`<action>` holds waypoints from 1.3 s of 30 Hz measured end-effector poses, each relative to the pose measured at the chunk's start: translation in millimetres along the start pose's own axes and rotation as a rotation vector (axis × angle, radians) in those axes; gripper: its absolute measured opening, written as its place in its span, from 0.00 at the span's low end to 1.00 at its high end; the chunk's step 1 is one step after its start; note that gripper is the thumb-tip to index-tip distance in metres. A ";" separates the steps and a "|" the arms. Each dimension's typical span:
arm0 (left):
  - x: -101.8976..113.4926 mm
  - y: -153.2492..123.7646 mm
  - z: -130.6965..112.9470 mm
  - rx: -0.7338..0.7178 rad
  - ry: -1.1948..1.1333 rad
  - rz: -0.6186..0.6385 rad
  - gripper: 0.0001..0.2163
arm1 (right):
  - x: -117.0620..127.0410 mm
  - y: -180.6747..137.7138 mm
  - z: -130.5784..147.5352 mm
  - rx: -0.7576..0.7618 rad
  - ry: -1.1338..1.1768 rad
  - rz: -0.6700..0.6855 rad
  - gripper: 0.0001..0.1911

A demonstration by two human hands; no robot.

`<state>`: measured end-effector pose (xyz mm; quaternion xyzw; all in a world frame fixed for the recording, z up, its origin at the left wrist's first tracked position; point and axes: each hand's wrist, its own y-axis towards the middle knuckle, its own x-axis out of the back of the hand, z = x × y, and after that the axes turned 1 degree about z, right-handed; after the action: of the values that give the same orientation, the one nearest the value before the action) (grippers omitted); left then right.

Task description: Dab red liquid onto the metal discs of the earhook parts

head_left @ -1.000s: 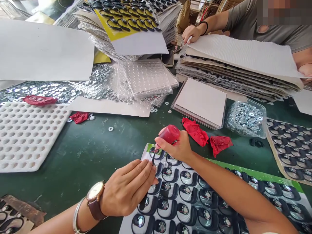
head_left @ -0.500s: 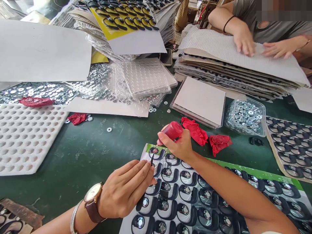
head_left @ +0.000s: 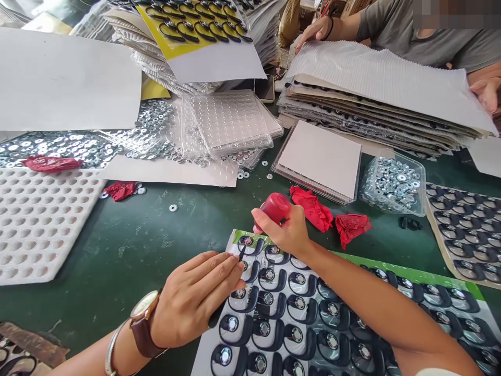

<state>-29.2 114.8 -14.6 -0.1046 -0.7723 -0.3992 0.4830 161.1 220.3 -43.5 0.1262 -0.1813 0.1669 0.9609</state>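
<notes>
My left hand (head_left: 199, 297), with a watch on its wrist, is closed around slim black tweezers (head_left: 243, 251). Their pointed tip meets a round metal centre on the top-left black hook-shaped piece (head_left: 256, 246). My right hand (head_left: 287, 230) grips a red squeeze bottle (head_left: 276, 206), tilted with its base up. The bottle's lower end is partly hidden by my fingers, just above the card's top edge. Beneath both hands lies a white and green card (head_left: 209, 347) with rows of these black pieces under clear film. Most show shiny round centres.
Crumpled red cloths (head_left: 312, 208) lie beyond my right hand, near a clear box (head_left: 420, 201) of metal washers. A white dimpled tray (head_left: 74, 230) sits left. Loose washers (head_left: 70, 146) and stacked sheets are behind. Across the table, a co-worker's hand (head_left: 319, 31) touches a tall stack (head_left: 376, 73).
The co-worker's hands have moved apart, from the top of the stack to its sides. My hands stay almost in place, tweezers tip and bottle still at the card's top-left corner.
</notes>
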 end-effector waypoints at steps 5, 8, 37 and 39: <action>3.6 1.1 7.4 0.083 -0.134 0.017 0.10 | 2.1 -1.0 0.9 -0.044 0.032 0.007 0.20; 4.0 1.5 10.6 0.127 -0.206 0.002 0.11 | 1.7 -1.8 0.3 -0.043 0.060 0.000 0.20; 5.9 23.1 40.3 0.465 -0.401 -0.031 0.06 | 8.2 -0.3 13.3 -0.036 0.181 0.076 0.16; 9.6 16.5 31.6 0.350 -0.323 -0.087 0.06 | 14.9 1.7 22.5 -0.087 0.248 0.102 0.16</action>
<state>-46.0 146.2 -4.9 -0.0484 -0.9007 -0.2578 0.3463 166.7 219.1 -17.1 0.0535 -0.0746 0.2218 0.9708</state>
